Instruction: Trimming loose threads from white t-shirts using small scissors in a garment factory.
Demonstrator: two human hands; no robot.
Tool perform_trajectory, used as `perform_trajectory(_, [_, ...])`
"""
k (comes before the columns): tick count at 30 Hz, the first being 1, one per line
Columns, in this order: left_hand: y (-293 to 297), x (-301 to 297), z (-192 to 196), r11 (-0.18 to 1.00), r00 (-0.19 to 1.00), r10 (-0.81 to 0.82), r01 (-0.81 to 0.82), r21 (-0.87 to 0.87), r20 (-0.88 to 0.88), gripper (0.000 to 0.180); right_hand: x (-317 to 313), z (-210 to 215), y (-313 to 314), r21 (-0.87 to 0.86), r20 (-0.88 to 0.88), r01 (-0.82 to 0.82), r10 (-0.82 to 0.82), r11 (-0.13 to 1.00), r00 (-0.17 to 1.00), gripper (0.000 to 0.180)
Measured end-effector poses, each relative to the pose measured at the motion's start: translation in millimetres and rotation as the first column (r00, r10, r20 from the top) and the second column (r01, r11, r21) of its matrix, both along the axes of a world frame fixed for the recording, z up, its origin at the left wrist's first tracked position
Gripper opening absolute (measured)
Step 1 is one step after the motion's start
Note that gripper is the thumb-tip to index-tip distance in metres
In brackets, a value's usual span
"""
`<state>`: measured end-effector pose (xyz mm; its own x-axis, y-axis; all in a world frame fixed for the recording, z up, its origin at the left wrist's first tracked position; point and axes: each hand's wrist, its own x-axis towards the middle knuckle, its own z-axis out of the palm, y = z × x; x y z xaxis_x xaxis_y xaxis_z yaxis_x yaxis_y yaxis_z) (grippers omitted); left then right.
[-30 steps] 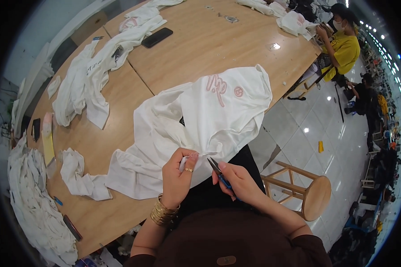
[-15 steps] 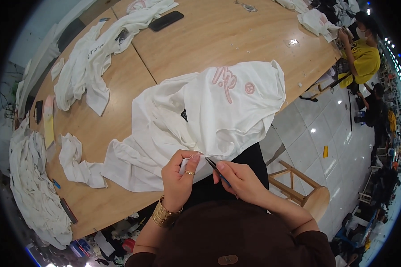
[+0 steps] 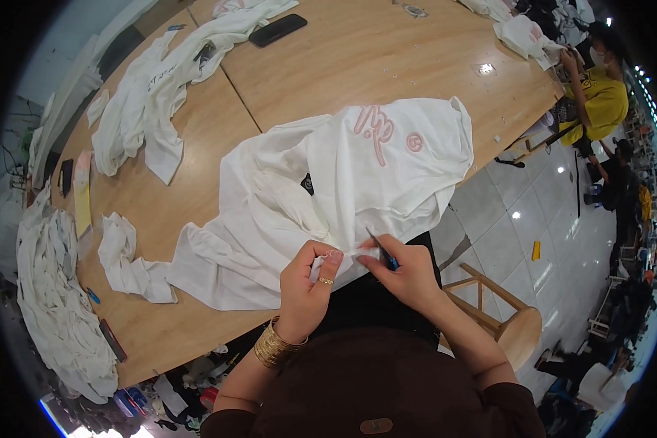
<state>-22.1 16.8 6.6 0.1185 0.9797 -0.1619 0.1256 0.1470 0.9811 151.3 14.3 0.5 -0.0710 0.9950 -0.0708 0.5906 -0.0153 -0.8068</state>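
A white garment point(image 3: 409, 182) with pink lettering and a small round pink mark lies spread over the table's near edge, its front part hanging toward my lap. My left hand point(image 3: 303, 292), with a ring and gold bangles at the wrist, pinches a bit of its edge between thumb and fingers. In my right hand point(image 3: 410, 277) is a small pair of thread snips point(image 3: 388, 257), dark-bladed with some blue, pointing up and away. The right thumb and fingertip also seem to pinch the cloth edge beside the left hand. Any thread there is too fine to make out.
More white garments lie at the table's far left point(image 3: 171, 77), with a heaped pile point(image 3: 51, 299) at the left edge. A black phone point(image 3: 278, 30) rests at the back. A wooden stool point(image 3: 515, 332) stands right; a person in yellow point(image 3: 598, 106) handles white cloth at the far right.
My right hand has turned, so the snips now point up from the fingers instead of toward the cloth edge. Both hands have shifted slightly right, and the right fingers have come to the cloth.
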Motion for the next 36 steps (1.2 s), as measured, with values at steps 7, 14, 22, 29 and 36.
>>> perform_trajectory(7, [6, -9, 4, 0.988, 0.975, -0.110, 0.129, 0.088, -0.192, 0.013, 12, 7, 3, 0.318, 0.093, -0.020, -0.010, 0.948, 0.996, 0.015])
perform_trajectory(14, [7, -5, 6, 1.000, 0.999, -0.022, 0.022, -0.014, -0.037, 0.013, 6, 12, 1, 0.019, 0.000, 0.108, -0.108, 0.994, 0.994, 0.016])
perform_trajectory(22, [5, -5, 8, 0.993, 0.995, -0.002, 0.015, 0.119, -0.104, 0.011, -4, 40, -26, -0.162, -0.179, -0.111, 0.081, 0.981, 0.980, 0.014])
perform_trajectory(29, [4, -4, 10, 0.982, 0.990, 0.000, 0.026, 0.184, -0.141, 0.009, -7, 37, -23, -0.092, -0.120, -0.142, 0.130, 0.986, 0.984, 0.015])
perform_trajectory(36, [7, -6, 10, 0.984, 0.988, -0.019, 0.045, 0.171, -0.150, 0.009, -6, 29, -20, -0.065, -0.065, -0.166, 0.162, 0.984, 0.985, 0.015])
